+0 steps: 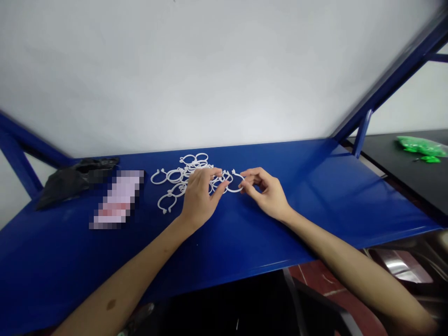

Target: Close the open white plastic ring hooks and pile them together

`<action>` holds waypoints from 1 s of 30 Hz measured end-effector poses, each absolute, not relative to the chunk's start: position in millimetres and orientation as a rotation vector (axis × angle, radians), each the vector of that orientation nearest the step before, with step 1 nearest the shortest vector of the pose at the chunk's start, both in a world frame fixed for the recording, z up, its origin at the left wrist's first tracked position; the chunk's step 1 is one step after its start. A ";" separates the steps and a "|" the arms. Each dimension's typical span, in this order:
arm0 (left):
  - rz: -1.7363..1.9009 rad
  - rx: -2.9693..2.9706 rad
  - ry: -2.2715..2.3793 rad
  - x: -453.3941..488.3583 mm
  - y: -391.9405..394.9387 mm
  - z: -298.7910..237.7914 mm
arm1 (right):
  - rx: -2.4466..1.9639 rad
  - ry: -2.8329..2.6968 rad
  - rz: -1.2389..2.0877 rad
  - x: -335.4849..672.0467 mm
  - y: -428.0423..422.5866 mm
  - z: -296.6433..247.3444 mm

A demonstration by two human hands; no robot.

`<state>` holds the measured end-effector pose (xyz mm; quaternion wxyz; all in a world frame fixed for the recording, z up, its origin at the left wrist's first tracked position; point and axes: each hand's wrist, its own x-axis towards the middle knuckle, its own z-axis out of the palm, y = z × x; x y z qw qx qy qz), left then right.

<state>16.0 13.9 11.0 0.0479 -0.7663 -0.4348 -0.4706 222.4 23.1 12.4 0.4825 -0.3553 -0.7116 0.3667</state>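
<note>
One white ring [234, 191] sits nearer the table's [224, 252] back edge than its front, its right rim in the right hand's [268, 192] narrow pinch. The left hand [199, 196] curves alongside; its grip I cannot tell. Progress seems early: the pile of rings [189, 173] lies loose, overlapping, toward the left edge.

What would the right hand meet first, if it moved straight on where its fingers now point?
The right hand would first meet the white ring at its fingertips, apparently touching already; beyond, other white rings and probably the left hand, though depth is unclear.
</note>
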 end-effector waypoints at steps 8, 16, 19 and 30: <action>-1.730 -2.627 -1.682 19.7 15.5 12.1 | -0.812 -2.003 0.574 222.8 19.4 11.8; -1.639 -2.693 -1.383 18.6 10.6 10.3 | -0.690 -2.091 0.604 226.8 13.4 18.5; -1.504 -2.699 -1.214 16.9 11.5 8.3 | -0.651 -2.177 0.625 231.2 14.2 17.8; -0.769 -2.506 -1.385 9.1 30.3 -12.2 | -1.450 -2.062 -0.087 261.2 51.6 20.8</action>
